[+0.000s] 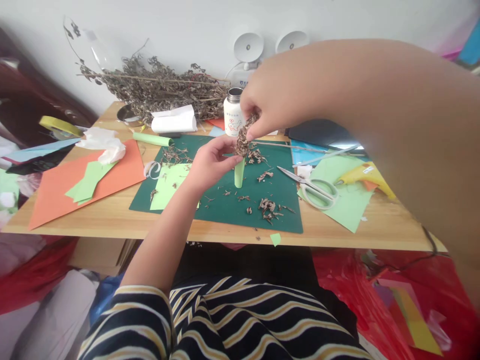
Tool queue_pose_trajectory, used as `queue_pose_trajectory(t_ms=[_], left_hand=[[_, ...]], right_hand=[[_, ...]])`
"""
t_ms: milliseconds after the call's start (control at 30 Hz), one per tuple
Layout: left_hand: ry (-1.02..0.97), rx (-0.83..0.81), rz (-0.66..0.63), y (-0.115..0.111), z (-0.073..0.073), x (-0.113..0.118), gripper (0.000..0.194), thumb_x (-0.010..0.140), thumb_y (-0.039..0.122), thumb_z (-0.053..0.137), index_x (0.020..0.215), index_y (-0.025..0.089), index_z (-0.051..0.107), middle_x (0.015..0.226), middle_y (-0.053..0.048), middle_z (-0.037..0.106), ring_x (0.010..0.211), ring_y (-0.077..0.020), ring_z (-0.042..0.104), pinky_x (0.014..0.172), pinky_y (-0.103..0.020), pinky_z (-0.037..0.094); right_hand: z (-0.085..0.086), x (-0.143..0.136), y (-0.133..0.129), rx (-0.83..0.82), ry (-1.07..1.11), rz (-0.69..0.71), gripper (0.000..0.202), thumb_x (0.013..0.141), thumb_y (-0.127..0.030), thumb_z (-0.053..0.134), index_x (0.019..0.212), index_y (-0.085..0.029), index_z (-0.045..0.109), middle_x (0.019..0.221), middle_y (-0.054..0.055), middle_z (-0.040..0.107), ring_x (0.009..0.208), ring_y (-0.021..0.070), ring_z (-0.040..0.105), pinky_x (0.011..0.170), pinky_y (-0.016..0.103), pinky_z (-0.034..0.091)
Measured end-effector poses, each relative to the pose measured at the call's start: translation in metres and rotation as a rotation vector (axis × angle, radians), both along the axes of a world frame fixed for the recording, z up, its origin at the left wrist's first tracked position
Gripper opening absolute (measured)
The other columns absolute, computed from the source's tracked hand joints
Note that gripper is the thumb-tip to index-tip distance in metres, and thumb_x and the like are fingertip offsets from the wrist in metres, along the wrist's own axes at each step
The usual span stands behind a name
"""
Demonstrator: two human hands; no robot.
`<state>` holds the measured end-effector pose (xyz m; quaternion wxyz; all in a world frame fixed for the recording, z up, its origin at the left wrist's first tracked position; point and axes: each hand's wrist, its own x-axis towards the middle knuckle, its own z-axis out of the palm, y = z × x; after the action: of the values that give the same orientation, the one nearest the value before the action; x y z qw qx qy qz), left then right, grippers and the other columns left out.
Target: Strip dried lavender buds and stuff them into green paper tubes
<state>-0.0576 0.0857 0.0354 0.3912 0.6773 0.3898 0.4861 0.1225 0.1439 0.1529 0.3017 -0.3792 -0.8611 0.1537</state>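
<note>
My left hand [215,162] is closed, thumb and fingers pinching around the top of a small rolled green paper tube [239,176]. A clump of dried brown leaves [243,142] sits at the tube's upper end, between my two hands. From above, my right hand [264,107] is closed on the upper part of that clump, its fingertips partly hidden. Below both hands lies a dark green cutting mat [225,217] scattered with dried leaf bits [269,209]. A light green paper sheet [168,192] rests on the mat's left part.
White-handled scissors [318,194] and a yellow glue gun [365,177] lie on the right. Behind stand an open white bottle [230,112] and a large heap of dried plants [161,90]. Orange paper [56,192] and another green roll [153,138] are on the left.
</note>
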Motion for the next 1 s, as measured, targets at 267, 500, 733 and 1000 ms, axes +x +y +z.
queue_pose_trajectory(t_ms=[267, 500, 733, 1000], left_hand=[[-0.004, 0.006, 0.028, 0.005, -0.006, 0.0, 0.03, 0.066, 0.024, 0.068, 0.095, 0.019, 0.062, 0.097, -0.005, 0.065, 0.089, -0.0178, 0.06, 0.08, -0.033, 0.051], [0.004, -0.04, 0.036, 0.003, -0.002, 0.003, 0.03, 0.065, 0.02, 0.065, 0.095, 0.017, 0.061, 0.098, -0.006, 0.064, 0.09, -0.0187, 0.06, 0.081, -0.037, 0.052], [0.011, -0.044, 0.033, 0.002, -0.003, 0.0, 0.031, 0.067, 0.024, 0.066, 0.097, 0.018, 0.06, 0.1, -0.006, 0.064, 0.092, -0.0185, 0.061, 0.08, -0.034, 0.052], [0.007, -0.007, -0.035, -0.003, 0.005, 0.004, 0.028, 0.068, 0.032, 0.068, 0.09, 0.018, 0.059, 0.096, -0.006, 0.066, 0.094, -0.0185, 0.061, 0.08, -0.032, 0.052]], right_hand=[[0.008, 0.039, -0.041, 0.046, -0.497, -0.252, 0.026, 0.067, -0.048, 0.063, 0.074, -0.023, 0.067, 0.065, -0.001, 0.061, 0.06, 0.0139, 0.056, 0.054, 0.032, 0.041], [-0.118, 0.058, -0.05, -0.284, -0.786, -0.189, 0.025, 0.078, -0.039, 0.053, 0.089, -0.021, 0.067, 0.09, 0.011, 0.067, 0.075, 0.022, 0.06, 0.057, 0.032, 0.043], [-0.094, 0.049, -0.051, -0.204, -0.536, -0.283, 0.072, 0.071, -0.06, 0.052, 0.133, -0.025, 0.039, 0.112, 0.012, 0.057, 0.089, 0.0271, 0.058, 0.068, 0.038, 0.045], [-0.055, -0.004, -0.044, -0.15, -0.154, 0.068, 0.043, 0.069, -0.04, 0.061, 0.107, -0.022, 0.054, 0.084, 0.001, 0.057, 0.068, 0.0128, 0.049, 0.061, 0.027, 0.037]])
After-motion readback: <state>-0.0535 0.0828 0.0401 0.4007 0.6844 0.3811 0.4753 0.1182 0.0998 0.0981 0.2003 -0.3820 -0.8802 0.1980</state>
